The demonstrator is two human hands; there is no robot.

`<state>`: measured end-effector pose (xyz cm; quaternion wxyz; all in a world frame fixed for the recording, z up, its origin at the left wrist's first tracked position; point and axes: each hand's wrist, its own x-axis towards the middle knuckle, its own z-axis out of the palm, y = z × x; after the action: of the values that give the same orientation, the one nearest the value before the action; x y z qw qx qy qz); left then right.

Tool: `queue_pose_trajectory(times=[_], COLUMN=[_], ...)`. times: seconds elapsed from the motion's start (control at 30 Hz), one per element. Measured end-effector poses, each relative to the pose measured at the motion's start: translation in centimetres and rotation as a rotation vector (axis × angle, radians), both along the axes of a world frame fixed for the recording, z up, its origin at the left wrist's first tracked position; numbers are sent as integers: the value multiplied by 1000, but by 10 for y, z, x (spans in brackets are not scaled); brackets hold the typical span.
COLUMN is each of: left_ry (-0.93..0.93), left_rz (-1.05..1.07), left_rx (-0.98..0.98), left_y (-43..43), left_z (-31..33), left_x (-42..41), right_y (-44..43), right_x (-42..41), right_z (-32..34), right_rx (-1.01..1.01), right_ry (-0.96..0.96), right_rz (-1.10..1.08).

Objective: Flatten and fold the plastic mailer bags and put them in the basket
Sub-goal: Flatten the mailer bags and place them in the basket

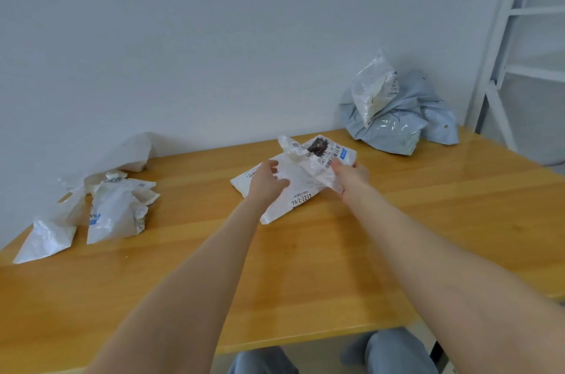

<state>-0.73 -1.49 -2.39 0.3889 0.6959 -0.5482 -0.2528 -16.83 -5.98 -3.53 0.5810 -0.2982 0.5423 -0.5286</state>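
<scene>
Fingers of the right hand (351,173) vanish under the lifted flap of the white mailer (298,182); whether the left hand (265,181) pinches or merely rests there is unclear. At 6 o'clock, grey-clad knees (397,352) are cut by the edge.

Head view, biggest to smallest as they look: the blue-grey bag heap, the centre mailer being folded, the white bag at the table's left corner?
1. blue-grey bag heap
2. centre mailer: partly covered by the hands, so only a little behind the heap
3. white bag at the left corner: clearly smallest, though nearer the camera
</scene>
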Motion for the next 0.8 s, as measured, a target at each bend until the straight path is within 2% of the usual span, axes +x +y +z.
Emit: queue_pose_trajectory(times=[0.03,0.1,0.2,0.27,0.5,0.57,0.67,0.7,0.73,0.8], left_ry=[-194,-428,-688,-774,-691,-564,-179,-102,-115,-300], left_rz=[-37,-175,-384,-414,-196,-91,215,278,267,75], left_rx=[12,46,205,267,316,297,-58,-199,-282,-258], left_y=[0,-2,-8,-9,-10,-5,-2,-2,-2,1], left_z=[-4,-12,-24,-27,-32,-24,4,14,23,36], left_x=[-2,-10,-23,-22,47,57,55,51,46,30], right_y=[-2,-4,-3,-1,5,8,13,14,15,17], right_x=[-1,-2,-2,-2,2,6,9,10,10,13], right_z=[-1,-4,-6,-5,1,2,3,3,3,4], right_rx=[3,1,0,6,13,4,-21,-31,-38,-47], right_ry=[-5,-17,-46,-54,-56,-62,-54,-50,-50,-74], right_rz=[-29,-53,-68,-56,71,110,154,169,191,249])
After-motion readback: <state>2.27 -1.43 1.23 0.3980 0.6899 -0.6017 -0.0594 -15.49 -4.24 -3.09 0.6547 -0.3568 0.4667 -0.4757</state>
